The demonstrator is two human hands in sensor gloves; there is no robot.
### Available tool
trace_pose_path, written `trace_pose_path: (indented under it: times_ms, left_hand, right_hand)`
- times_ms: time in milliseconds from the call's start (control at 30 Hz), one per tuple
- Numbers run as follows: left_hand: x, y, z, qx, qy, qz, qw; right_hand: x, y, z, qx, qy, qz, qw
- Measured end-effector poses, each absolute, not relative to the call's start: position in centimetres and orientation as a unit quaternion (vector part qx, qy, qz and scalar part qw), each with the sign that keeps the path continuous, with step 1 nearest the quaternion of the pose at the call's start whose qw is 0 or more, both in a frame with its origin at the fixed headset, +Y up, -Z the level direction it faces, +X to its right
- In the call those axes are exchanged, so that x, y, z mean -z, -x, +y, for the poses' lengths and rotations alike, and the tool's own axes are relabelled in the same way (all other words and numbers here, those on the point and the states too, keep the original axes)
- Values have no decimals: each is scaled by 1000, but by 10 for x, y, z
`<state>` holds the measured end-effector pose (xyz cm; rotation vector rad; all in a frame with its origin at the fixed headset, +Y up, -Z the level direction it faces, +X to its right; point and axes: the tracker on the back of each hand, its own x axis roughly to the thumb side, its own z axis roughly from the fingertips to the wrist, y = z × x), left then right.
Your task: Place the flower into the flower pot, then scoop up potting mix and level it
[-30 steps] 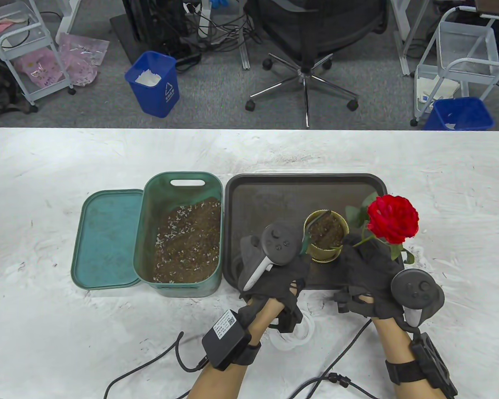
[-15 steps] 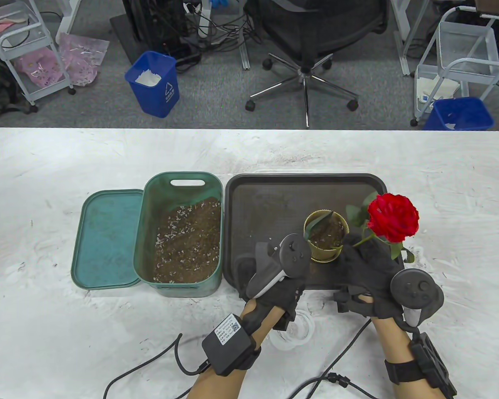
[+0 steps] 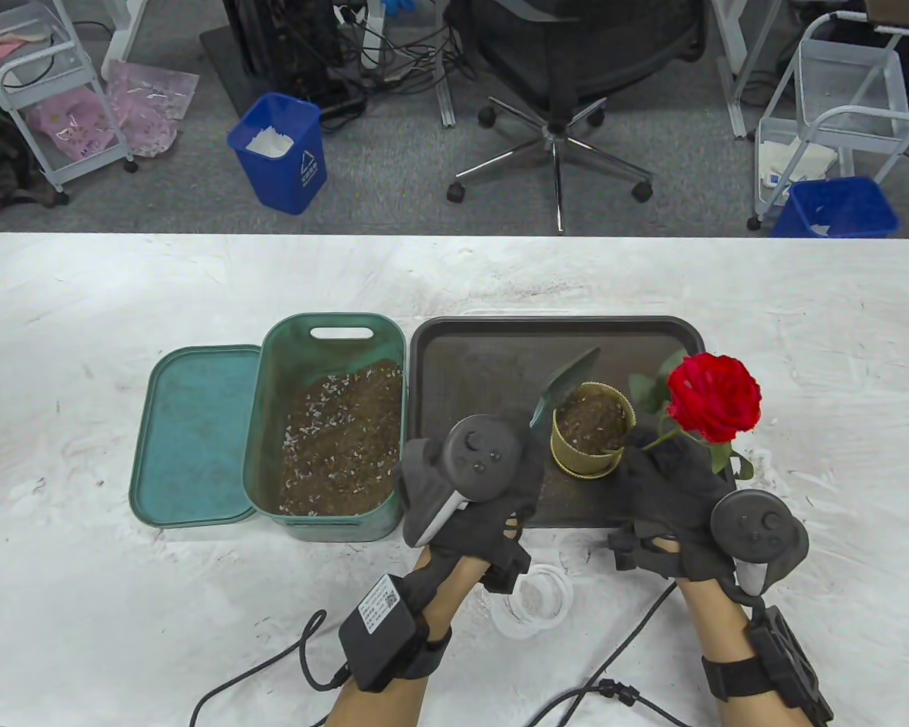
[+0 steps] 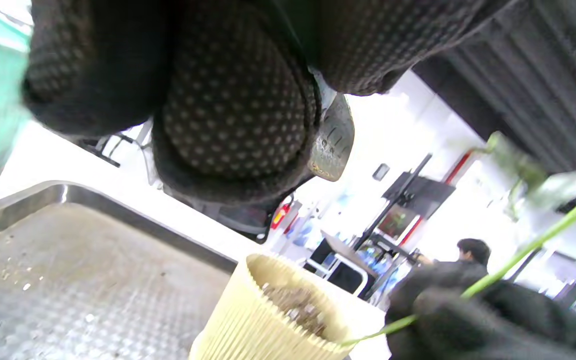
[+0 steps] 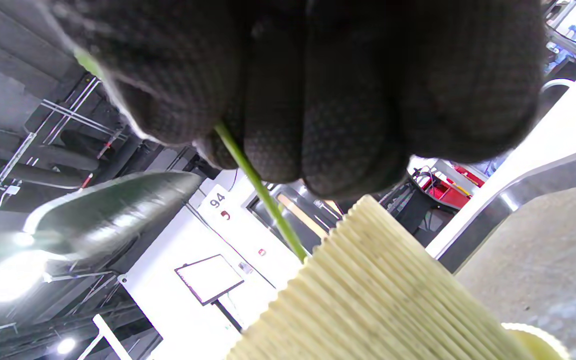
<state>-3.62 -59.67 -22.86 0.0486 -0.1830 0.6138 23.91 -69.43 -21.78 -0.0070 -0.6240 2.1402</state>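
On the dark tray at the centre of the tabletop, the ribbed yellow flower pot stands upright, already holding potting mix to near its rim. The flower, a red bloom on a green stem, leans out of the pot toward the right; in the right wrist view its stem runs from the pot's rim up into the gloved fingers, so the right hand pinches the stem just beside the pot and holds the flower up. The left hand has its fingers curled round the handle of a small green trowel, whose blade points up and away from the person, its tip above the tray and just left of the pot's far rim; its long axis runs diagonally from the grip toward the pot. Whether any mix lies on the blade cannot be told.

The green tub of potting mix sits to the left of the tray, touching or just beside it, with its lid lying flat further left. The left hand lies between tub and pot, so both are near it, the tub leftward and the pot rightward; the right hand is occupied with the stem. Judged from this layout, the scooping or levelling falls to the left hand, and the next stroke turns on swinging the blade either left into the tub or right across the pot's surface without knocking the leaning stem.
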Motion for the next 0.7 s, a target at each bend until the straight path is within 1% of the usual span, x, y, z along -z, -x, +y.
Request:
trace_pose_path:
  times_ms: [67, 167, 267, 300, 400, 500, 567, 700]
  left_hand:
    - [226, 51, -575, -282, -25, -92, 955]
    - [226, 76, -545, -261, -30, -75, 962]
    - [232, 106, -525, -248, -23, -36, 968]
    - [236, 118, -520, -235, -21, -12, 972]
    - [246, 145, -516, -211, -15, 44, 976]
    - [259, 165, -521, -197, 3, 91, 976]
    - [271, 175, -530, -171, 26, 130, 976]
    - [293, 180, -553, -141, 84, 179, 970]
  right_hand:
    - [218, -239, -694, -862, 2, -251, 440]
    - [218, -238, -695, -863, 1, -252, 438]
    - [218, -237, -695, -863, 1, -252, 438]
    - [219, -237, -695, -863, 1, -251, 439]
    - [219, -236, -695, -862, 1, -250, 440]
    - [219, -236, -695, -862, 1, -250, 441]
    - [219, -236, -696, -862, 1, -249, 442]
    - [219, -236, -696, -862, 0, -249, 442]
